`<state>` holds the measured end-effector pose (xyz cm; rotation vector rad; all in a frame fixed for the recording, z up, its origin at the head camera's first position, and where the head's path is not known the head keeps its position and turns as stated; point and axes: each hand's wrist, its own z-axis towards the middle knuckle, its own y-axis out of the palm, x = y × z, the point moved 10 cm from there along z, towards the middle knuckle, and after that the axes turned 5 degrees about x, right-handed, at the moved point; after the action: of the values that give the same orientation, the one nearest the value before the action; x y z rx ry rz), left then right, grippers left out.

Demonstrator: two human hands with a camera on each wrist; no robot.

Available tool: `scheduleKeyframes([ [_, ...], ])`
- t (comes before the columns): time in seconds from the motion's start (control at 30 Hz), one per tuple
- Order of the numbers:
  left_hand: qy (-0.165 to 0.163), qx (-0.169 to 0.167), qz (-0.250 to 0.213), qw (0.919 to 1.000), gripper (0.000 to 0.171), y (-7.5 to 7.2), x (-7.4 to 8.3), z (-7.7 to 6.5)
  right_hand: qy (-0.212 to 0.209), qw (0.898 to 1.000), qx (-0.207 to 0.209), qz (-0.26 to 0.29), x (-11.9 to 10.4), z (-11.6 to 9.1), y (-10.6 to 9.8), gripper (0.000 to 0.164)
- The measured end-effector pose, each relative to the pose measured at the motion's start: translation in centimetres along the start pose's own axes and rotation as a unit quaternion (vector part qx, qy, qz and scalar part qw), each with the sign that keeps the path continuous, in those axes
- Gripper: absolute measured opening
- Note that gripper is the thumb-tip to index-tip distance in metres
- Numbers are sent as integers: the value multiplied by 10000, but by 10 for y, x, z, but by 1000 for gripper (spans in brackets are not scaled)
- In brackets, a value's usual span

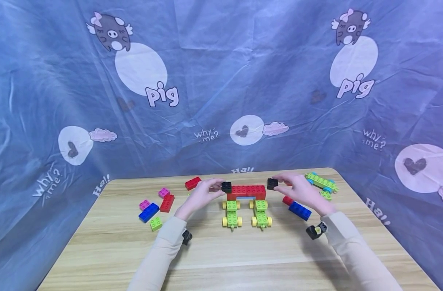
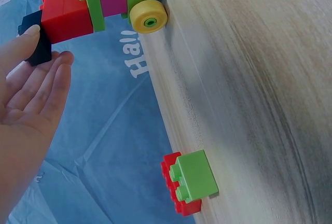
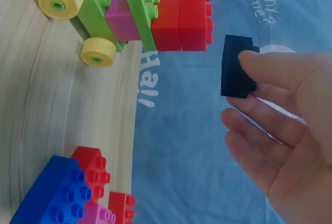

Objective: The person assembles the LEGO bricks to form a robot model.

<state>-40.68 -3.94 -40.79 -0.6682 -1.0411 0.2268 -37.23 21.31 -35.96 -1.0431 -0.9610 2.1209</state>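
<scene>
You're pinching a black block in each hand: your left hand is gripping the left block between thumb and fingers, and your right hand is gripping the right block the same way. Both blocks are hanging near the middle of the frame, flanking the long red bar of the toy build. You're holding them by their sides, probably so that the studs are staying uncovered and are facing the same way as those on the red bar. The left block is looking as if it's meeting the bar's left end, though you can't quite tell whether they're touching; the right block is showing a clear gap in the right wrist view. Below the bar, the left green car base and the right green car base are standing side by side on the table, seemingly giving the bar its support. So the build is lying between your hands, with its bases reaching lower in the frame than your fingers. Loose bricks are resting outward, likely leaving the middle for the build: a blue brick at lower left, another blue brick below your right hand.
</scene>
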Motion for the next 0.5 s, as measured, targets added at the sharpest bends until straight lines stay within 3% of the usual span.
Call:
scheduleKeyframes([
  [0.5, 68, -4, 85, 9999, 46, 0, 0, -1, -262, 9992, -64, 301, -6, 4, 11, 37],
])
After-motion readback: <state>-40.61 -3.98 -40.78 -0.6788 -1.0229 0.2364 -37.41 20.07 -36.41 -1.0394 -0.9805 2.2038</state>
